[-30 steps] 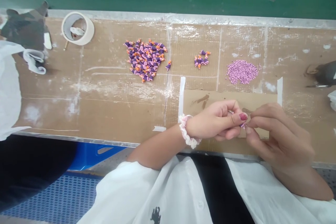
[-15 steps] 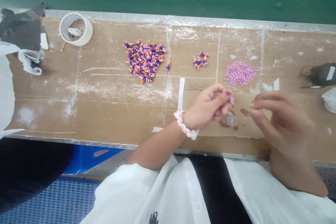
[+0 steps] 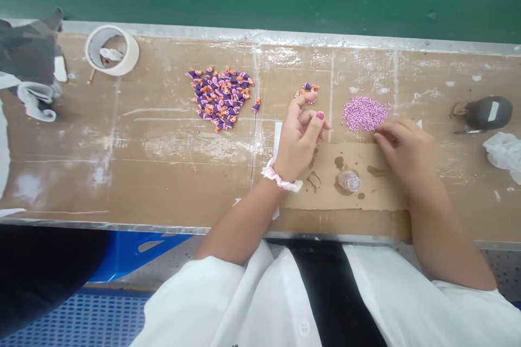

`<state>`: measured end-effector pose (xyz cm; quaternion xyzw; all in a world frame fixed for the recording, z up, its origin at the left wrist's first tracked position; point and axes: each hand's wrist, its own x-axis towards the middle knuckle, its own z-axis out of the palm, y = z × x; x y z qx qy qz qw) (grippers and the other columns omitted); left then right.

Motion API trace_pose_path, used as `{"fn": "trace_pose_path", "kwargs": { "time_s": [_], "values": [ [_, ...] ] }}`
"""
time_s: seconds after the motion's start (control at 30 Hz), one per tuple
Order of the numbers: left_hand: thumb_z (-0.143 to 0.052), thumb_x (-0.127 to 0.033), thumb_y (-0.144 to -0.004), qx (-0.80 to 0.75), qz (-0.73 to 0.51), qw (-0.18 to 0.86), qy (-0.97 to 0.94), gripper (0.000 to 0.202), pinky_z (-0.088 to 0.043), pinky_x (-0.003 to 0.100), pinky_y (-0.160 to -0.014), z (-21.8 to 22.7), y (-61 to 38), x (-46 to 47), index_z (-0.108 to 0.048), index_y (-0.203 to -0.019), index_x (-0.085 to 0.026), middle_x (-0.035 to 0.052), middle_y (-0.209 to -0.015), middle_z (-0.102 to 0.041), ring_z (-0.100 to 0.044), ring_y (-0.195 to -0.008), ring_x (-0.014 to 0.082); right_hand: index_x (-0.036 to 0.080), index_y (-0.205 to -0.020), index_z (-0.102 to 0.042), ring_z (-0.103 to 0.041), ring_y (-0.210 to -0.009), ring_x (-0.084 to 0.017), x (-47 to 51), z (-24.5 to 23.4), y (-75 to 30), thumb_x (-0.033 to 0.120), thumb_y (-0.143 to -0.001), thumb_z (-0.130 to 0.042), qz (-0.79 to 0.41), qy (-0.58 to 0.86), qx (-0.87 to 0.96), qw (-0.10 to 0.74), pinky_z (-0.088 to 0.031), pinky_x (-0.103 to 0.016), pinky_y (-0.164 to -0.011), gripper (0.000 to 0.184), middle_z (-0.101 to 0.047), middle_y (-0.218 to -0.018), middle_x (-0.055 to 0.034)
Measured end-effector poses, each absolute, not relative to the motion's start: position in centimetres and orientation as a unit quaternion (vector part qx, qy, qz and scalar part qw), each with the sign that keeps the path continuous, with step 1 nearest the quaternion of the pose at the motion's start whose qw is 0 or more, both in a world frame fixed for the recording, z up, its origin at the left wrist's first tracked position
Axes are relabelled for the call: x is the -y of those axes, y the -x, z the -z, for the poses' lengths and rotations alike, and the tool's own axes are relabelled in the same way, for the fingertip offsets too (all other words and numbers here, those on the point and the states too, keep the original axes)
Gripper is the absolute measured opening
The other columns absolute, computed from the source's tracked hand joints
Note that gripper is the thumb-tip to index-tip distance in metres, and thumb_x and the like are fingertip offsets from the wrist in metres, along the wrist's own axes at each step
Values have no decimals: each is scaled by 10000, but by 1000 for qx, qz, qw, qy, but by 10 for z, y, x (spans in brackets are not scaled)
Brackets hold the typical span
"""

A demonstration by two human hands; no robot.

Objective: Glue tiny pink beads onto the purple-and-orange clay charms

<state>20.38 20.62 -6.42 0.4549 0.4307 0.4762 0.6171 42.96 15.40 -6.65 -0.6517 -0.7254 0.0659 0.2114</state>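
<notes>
My left hand reaches over the small cluster of purple-and-orange figurines, hiding part of it. Its thumb and index finger are apart, and no piece shows between them; the other fingers curl loosely. At the lower right edge of a pile of tiny pink-purple beads, the thumb and forefinger of my right hand are pinched together. Whatever sits between those fingertips is too small to make out. Between my forearms, a small clear cup stands on a stained cardboard sheet.
Left of my hands lies a big heap of similar figurines, with a single figurine beside it. A tape roll stands at the far left. A dark rounded object and crumpled white plastic lie right.
My left hand has moved left and up to the small cluster; the pink-purple piece at its fingertips no longer shows there. My right hand has shifted left and up to the bead pile.
</notes>
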Motion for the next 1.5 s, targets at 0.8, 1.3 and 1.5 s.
{"fn": "trace_pose_path", "kwargs": {
  "time_s": [0.8, 1.3, 1.5],
  "values": [
    [-518, -286, -926, -401, -422, 607, -542, 115, -448, 222, -621, 54, -205, -186, -570, -948, -186, 11, -765, -628, -583, -682, 89, 227, -879, -605, -601, -774, -221, -159, 75, -430, 215, -899, -543, -13, 646, 736, 202, -498, -364, -689, 65, -657, -904, -69],
    [-528, -228, -901, -392, -384, 585, -597, 118, -462, 186, -582, 58, -208, -182, -609, -955, -162, 15, -770, -671, -607, -661, 81, 228, -875, -475, -540, -770, -225, -158, 72, -424, 169, -925, -441, -81, 618, 741, 249, -439, -375, -673, 84, -547, -843, -67],
    [-624, -309, -859, -372, -320, 675, -552, 172, -489, 200, -621, 53, -214, -170, -668, -912, -152, 33, -830, -722, -628, -685, 89, 240, -939, -473, -541, -741, -179, -138, 37, -398, 125, -933, -494, -156, 501, 781, 339, -437, -331, -647, 117, -540, -830, -26]
  ]
}}
